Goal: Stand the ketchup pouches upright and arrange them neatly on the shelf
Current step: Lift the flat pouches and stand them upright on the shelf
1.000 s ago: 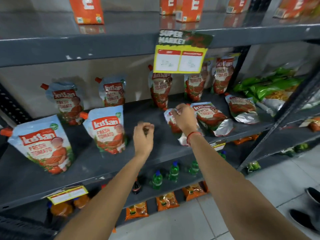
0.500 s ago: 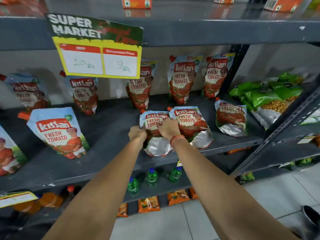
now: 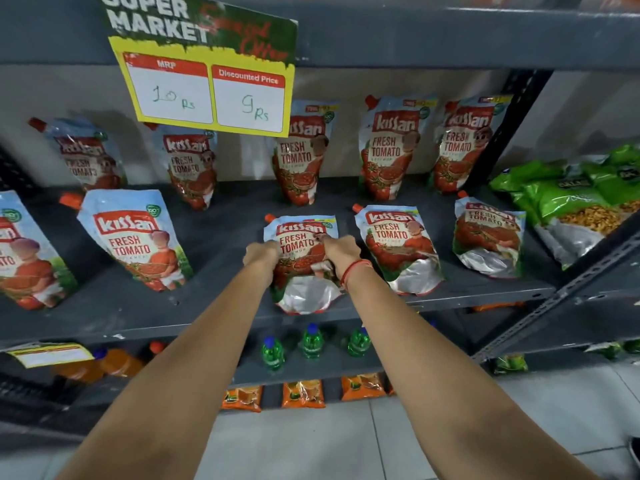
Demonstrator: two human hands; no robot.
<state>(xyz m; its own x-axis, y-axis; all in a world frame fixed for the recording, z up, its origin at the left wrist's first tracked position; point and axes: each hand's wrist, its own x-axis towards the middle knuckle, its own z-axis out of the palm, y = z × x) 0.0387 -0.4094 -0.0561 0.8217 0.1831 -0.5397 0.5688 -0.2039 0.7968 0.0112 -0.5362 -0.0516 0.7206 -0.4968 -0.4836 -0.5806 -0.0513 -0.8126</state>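
From the head camera, your left hand (image 3: 260, 251) and right hand (image 3: 341, 250) are both clamped on the sides of one ketchup pouch (image 3: 302, 258), which sits at the front of the grey shelf (image 3: 221, 237), between an upright front pouch (image 3: 136, 237) to its left and a leaning pouch (image 3: 398, 247) just beside it on the right. Your pouch tips backward with its silver base (image 3: 306, 294) showing toward you near the shelf's front edge — so it is not yet standing on its gusset.

Here is what could go wrong, as far as this one view lets you judge. The base looks crumpled; if you let go before it flattens, the pouch will likely flop back or slide forward off the lip onto the green bottles (image 3: 311, 342) below. Your right hand is close to the leaning pouch, so a wide elbow or a sideways nudge could knock it over, and the far-right pouch (image 3: 488, 240) beyond it — also tilted — may follow. Squeezing hard near the middle could buckle the soft sides and leave it bulged and unsteady. Pushing it too far back risks bumping the back row pouch (image 3: 301, 157) resting against the wall. The hanging price sign (image 3: 207, 88) hides part of the back row, so you cannot tell how steady the pouches behind it are.
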